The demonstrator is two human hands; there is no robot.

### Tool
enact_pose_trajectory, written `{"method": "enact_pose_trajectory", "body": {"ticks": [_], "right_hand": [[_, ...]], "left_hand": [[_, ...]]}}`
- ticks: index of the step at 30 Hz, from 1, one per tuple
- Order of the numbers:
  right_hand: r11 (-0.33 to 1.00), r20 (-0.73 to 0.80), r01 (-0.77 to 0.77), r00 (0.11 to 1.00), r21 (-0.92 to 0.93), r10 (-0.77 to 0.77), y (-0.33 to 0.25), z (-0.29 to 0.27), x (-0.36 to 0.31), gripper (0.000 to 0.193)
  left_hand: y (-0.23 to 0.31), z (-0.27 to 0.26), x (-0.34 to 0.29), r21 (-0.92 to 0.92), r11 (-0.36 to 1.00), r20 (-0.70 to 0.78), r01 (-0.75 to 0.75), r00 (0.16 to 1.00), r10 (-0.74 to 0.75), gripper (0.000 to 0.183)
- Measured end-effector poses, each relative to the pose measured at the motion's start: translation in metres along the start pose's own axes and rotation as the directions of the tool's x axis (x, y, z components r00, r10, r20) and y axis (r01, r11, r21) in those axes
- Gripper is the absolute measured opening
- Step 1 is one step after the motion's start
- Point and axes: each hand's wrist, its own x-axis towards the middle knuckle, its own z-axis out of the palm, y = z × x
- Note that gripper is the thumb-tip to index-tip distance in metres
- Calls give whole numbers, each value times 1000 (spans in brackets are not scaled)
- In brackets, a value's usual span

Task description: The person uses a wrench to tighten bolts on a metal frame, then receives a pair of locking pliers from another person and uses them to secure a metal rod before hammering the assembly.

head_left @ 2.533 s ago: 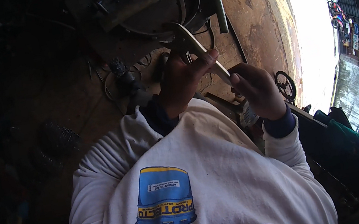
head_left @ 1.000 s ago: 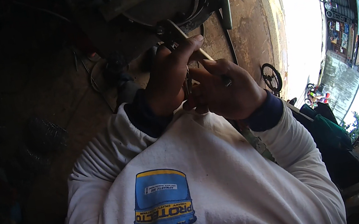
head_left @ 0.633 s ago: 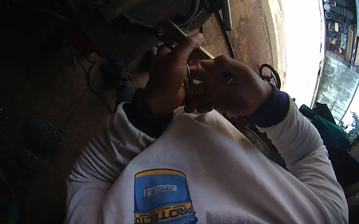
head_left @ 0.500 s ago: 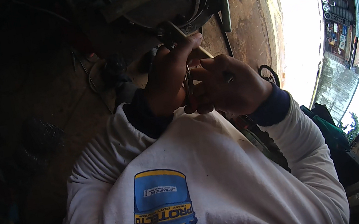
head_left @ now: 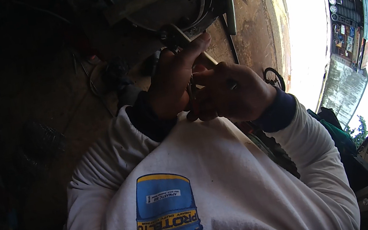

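Observation:
In front of my chest, both hands meet on a flat, pale bar [head_left: 208,59] with a dark, rounded upper end. My left hand [head_left: 169,81] is closed round it, its thumb lying along the side. Beside it on the right, my right hand [head_left: 238,91] has its fingers curled in toward the left palm, with the thumb side against the bar's lower end. A thin, dark piece shows between the two hands, too shadowed to name. A small ring-like dark spot shows on the right hand.
Just beyond my hands stands a dark machine with a round drum [head_left: 162,11] and a metal frame. A spoked wheel [head_left: 274,78] lies to the right. Brown ground [head_left: 249,11] stretches toward a bright road. Dark cables and rods lie at the left.
Both hands stay on the bar. The right hand has shifted slightly down and left, and its fingers have moved a little against the left palm.

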Motion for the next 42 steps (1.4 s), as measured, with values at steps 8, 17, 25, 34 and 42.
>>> {"method": "enact_pose_trajectory", "body": {"ticks": [8, 17, 25, 34, 42], "right_hand": [[890, 37, 110, 994, -442, -104, -4, 8, 4, 20], [968, -279, -193, 949, -158, 144, -22, 41, 7, 26], [52, 300, 325, 914, -944, -274, -15, 29, 4, 29], [950, -189, -4, 980, -311, -58, -14, 27, 3, 69], [930, -218, 221, 932, -292, -290, 15, -39, -39, 76]], "left_hand": [[5, -5, -2, 115, 993, 6, 22, 1000, -23, 28], [9, -7, -10, 211, 966, 131, -147, 984, 121, 32], [1, -25, -4, 488, 780, 301, -390, 915, 269, 25], [-3, -19, -6, 83, 986, 170, -142, 977, 127, 32], [8, -59, -53, 13, 1000, -78, -1, 997, 2, 35]]}}
